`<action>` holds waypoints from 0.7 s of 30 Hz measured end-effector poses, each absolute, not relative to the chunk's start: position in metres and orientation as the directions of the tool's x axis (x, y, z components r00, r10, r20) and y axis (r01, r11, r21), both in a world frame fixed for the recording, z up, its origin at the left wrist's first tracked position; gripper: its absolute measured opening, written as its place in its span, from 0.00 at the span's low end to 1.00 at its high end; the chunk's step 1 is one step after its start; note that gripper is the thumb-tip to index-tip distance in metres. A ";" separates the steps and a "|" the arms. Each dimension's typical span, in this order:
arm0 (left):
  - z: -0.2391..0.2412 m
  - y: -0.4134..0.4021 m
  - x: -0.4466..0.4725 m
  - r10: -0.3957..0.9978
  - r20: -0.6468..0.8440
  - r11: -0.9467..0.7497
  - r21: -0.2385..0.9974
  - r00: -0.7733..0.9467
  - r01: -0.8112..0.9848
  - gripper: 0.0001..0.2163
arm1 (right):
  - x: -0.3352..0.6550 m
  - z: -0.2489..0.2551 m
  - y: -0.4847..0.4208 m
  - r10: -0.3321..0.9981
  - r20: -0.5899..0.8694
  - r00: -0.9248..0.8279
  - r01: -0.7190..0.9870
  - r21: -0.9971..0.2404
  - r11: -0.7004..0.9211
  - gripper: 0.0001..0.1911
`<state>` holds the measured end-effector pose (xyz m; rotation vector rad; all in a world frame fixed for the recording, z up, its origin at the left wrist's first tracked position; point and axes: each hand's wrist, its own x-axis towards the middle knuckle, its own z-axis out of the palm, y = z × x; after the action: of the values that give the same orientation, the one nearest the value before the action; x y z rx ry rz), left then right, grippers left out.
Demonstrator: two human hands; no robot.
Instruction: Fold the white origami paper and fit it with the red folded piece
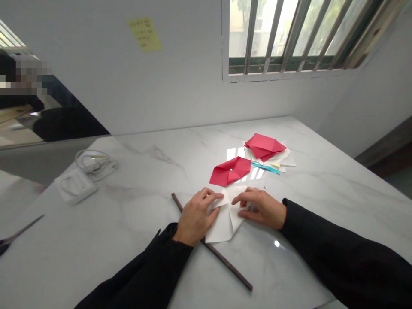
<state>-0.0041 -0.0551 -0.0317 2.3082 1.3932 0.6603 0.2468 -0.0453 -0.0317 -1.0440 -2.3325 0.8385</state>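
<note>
On the marbled counter [74, 240], the white paper [219, 228] lay partly folded, just nearer than a red folded paper [222, 172]. The left hand [195, 218] pinched one flap between thumb and fingers; the right hand [265, 209] curled over the opposite side, its grip impossible to tell. A brown stick [228, 265] passed beneath the left hand.

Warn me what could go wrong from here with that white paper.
The white paper might crease unevenly, since its flaps stand partly raised at both hands. The small shiny piece beside the right hand could get knocked away. The brown stick under the left hand might roll.
</note>
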 end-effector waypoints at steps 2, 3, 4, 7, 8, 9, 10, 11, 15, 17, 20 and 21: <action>-0.033 -0.055 -0.005 0.861 0.218 -0.501 0.516 0.459 0.695 0.15 | 0.246 -0.033 -0.046 0.780 0.146 -0.609 0.503 -0.689 0.522 0.14; -0.033 -0.055 -0.006 0.848 0.226 -0.522 0.509 0.479 0.684 0.14 | 0.246 -0.033 -0.046 0.777 0.150 -0.612 0.499 -0.689 0.526 0.13; -0.033 -0.055 -0.006 0.836 0.234 -0.541 0.503 0.497 0.674 0.14 | 0.246 -0.034 -0.045 0.776 0.155 -0.612 0.496 -0.688 0.529 0.12; -0.033 -0.054 -0.009 0.810 0.248 -0.577 0.495 0.531 0.649 0.13 | 0.246 -0.038 -0.045 0.790 0.164 -0.591 0.488 -0.707 0.512 0.10; -0.033 -0.053 -0.010 0.806 0.248 -0.582 0.496 0.537 0.644 0.13 | 0.245 -0.038 -0.046 0.798 0.170 -0.579 0.480 -0.720 0.501 0.10; -0.033 -0.053 -0.011 0.805 0.248 -0.583 0.498 0.539 0.641 0.13 | 0.245 -0.039 -0.046 0.806 0.177 -0.565 0.467 -0.736 0.490 0.09; -0.033 -0.052 -0.012 0.804 0.247 -0.584 0.500 0.541 0.639 0.13 | 0.245 -0.039 -0.046 0.813 0.186 -0.551 0.449 -0.755 0.477 0.08; -0.033 -0.052 -0.013 0.803 0.245 -0.585 0.502 0.544 0.638 0.12 | 0.246 -0.039 -0.046 0.822 0.196 -0.535 0.429 -0.775 0.464 0.07; -0.032 -0.050 -0.016 0.793 0.232 -0.591 0.518 0.564 0.618 0.13 | 0.253 -0.038 -0.040 0.800 0.190 -0.569 0.330 -0.838 0.435 0.11; -0.031 -0.049 -0.016 0.793 0.228 -0.588 0.528 0.564 0.613 0.13 | 0.259 -0.038 -0.034 0.701 0.175 -0.691 0.289 -0.822 0.491 0.20; -0.029 -0.048 -0.016 0.799 0.219 -0.580 0.529 0.560 0.620 0.12 | 0.265 -0.038 -0.026 0.519 0.189 -0.833 0.233 -0.732 0.640 0.14; -0.029 -0.048 -0.016 0.800 0.215 -0.578 0.527 0.560 0.623 0.12 | 0.267 -0.038 -0.024 0.481 0.196 -0.854 0.218 -0.706 0.674 0.09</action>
<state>-0.0156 -0.0479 -0.0287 2.4045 1.1567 0.6178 0.2667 -0.0244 -0.0376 -0.5496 -2.5222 0.9956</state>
